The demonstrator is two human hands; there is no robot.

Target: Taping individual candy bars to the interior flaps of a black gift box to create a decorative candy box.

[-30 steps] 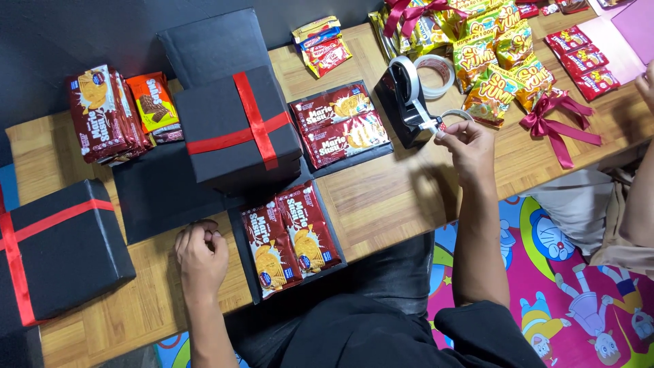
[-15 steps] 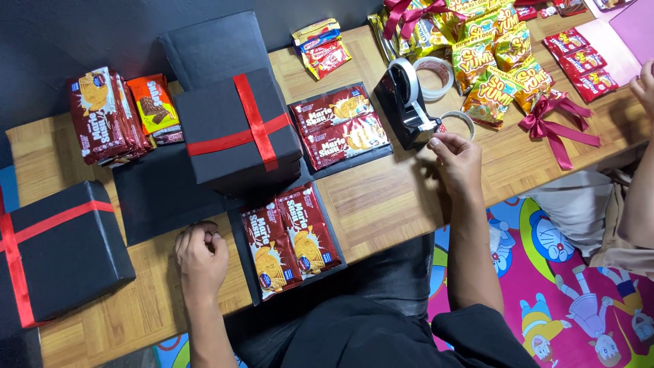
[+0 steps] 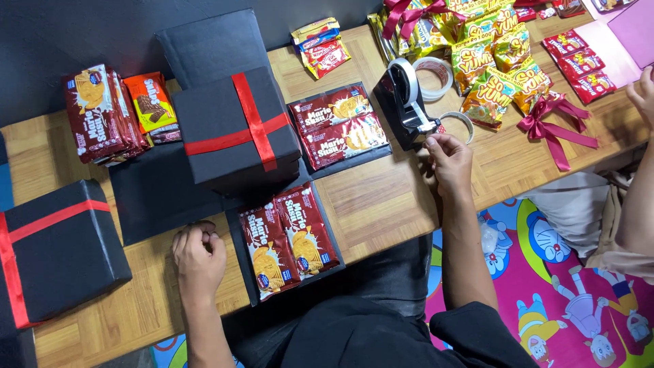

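At the near edge of the bench (image 3: 381, 204), the left hand (image 3: 199, 255) is rested as a clenched fist, nothing held in it, just left of two red biscuit packs (image 3: 289, 238) laid on a black flap. Farther in and to the right, the right hand (image 3: 448, 158) is raised to the near end of the black tape dispenser (image 3: 403, 102); its fingers (image 3: 436, 142) are pinched at the cutter, and a strip of tape appears to be gripped there, though it is too thin to be made out. The dispenser lies just beyond those fingers, its long axis run from the cutter away and to the left, so the right hand is much the nearer. A black box with a red ribbon (image 3: 238, 133) stands well to the left, and a loose tape roll (image 3: 436, 75) is seen beyond the dispenser.
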